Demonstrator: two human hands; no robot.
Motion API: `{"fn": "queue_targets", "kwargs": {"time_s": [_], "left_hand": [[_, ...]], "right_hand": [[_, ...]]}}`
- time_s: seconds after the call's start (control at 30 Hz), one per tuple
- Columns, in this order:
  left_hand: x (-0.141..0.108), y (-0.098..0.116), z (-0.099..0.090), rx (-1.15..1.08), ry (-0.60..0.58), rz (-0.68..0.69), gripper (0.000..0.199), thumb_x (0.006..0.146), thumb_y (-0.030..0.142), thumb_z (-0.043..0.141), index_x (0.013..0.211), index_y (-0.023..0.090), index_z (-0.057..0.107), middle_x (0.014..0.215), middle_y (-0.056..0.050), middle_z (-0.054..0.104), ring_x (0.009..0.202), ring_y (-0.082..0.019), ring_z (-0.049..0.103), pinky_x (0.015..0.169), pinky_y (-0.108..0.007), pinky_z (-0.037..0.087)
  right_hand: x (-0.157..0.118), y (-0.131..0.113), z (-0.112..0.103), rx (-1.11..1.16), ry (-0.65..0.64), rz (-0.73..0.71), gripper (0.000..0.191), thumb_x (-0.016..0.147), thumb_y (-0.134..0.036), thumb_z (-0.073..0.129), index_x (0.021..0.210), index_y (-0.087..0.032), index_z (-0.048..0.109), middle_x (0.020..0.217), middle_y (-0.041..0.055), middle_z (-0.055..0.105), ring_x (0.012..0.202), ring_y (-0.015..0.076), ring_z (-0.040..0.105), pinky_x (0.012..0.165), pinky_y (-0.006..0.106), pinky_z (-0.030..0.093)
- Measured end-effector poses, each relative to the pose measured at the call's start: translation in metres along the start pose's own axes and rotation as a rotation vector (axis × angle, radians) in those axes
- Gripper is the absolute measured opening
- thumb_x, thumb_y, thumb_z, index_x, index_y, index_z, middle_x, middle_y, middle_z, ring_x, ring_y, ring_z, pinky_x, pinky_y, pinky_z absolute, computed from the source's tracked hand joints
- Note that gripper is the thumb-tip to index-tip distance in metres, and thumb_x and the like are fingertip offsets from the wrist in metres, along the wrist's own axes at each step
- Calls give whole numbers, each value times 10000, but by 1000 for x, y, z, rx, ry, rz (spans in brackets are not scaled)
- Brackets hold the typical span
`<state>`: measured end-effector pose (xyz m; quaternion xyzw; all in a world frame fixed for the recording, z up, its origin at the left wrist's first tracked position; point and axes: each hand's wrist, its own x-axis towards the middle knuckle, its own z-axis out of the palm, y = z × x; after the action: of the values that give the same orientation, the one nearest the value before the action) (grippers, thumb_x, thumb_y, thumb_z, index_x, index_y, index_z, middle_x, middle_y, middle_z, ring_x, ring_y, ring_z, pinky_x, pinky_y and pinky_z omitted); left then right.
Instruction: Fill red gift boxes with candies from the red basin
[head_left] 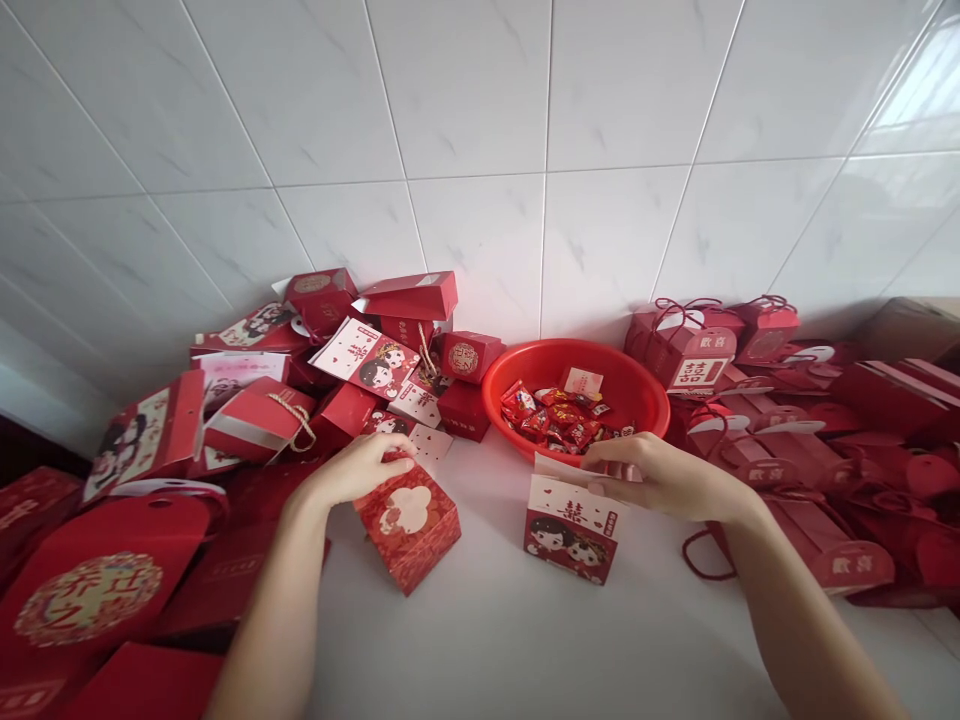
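Observation:
My left hand (367, 466) is closed over the top back edge of a red patterned gift box (427, 540) with a pale flower-shaped panel, which sits tilted on the table. My right hand (649, 475) has its thumb and fingers at the top flap of a white-and-red candy box (570, 530) printed with a cartoon couple. That box stands upright on the table, its top flap raised. Just behind it is a red plastic basin (495, 385) holding several wrapped candies (559, 415) and a small pale card or packet (583, 382).
Assorted red boxes (255, 415) are heaped along the left, with a large one (94, 570) nearest. Red boxes with cord handles (686, 350) crowd the right side. A brown cardboard box (911, 325) lies at far right. The white table (480, 650) meets a tiled wall (480, 100) behind.

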<state>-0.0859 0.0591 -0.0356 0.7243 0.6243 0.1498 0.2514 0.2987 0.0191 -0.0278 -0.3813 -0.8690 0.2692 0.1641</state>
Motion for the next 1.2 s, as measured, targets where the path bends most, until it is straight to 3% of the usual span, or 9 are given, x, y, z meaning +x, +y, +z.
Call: {"fn": "queue_targets", "kwargs": {"time_s": [0.13,0.33,0.47,0.63,0.77,0.9,1.03,1.2], "left_hand": [[5,12,-4,-160,171,75,404,676,573,658,851,222,753,1003,-70,783,975,-298,719,873,-377,574],[24,35,-16,-323,725,153,316,745,455,625,902,197,718,1007,-58,769,1002,-247,705,936,-325,550],[56,47,-13,-312,953,244,291,798,394,581,940,171,702,984,-61,760,992,-216,700,925,-296,542],[103,45,10,-237,1002,304,239,839,319,542,934,157,691,968,-80,763,931,-210,708,886,-311,535],[120,37,20,-159,1032,355,198,860,303,539,914,176,682,935,-78,763,898,-219,702,869,-336,523],[113,26,18,-145,1000,399,187,836,332,573,866,183,682,901,-69,733,841,-213,675,809,-328,529],[93,15,19,-83,922,477,151,781,336,641,743,195,679,873,-52,666,884,-224,645,870,-348,514],[68,9,36,141,689,579,129,804,286,638,707,213,683,914,-41,619,942,-225,628,924,-354,482]], "right_hand": [[0,-2,-2,-7,-16,12,326,982,-426,494,985,-164,687,761,41,668,640,138,551,571,237,421],[0,1,0,-14,-28,-5,299,978,-407,497,979,-165,673,747,34,657,607,129,518,557,232,396],[-2,2,0,-19,-32,-3,302,980,-411,492,1005,-169,671,784,43,673,626,134,539,565,233,393],[-3,1,0,-16,-38,17,338,983,-444,486,1013,-167,679,779,41,671,627,135,539,566,232,389],[-4,1,-1,-2,-34,14,361,985,-462,489,1043,-166,688,811,43,682,656,137,551,599,236,408],[-4,2,-1,8,-29,0,366,975,-476,507,1067,-170,685,829,42,687,667,137,558,605,236,412],[-3,2,0,18,-46,5,345,970,-462,516,1056,-174,685,826,41,690,657,135,557,596,235,405],[-1,3,1,22,-66,18,312,956,-451,534,993,-172,668,775,27,667,630,131,536,572,234,381]]}}
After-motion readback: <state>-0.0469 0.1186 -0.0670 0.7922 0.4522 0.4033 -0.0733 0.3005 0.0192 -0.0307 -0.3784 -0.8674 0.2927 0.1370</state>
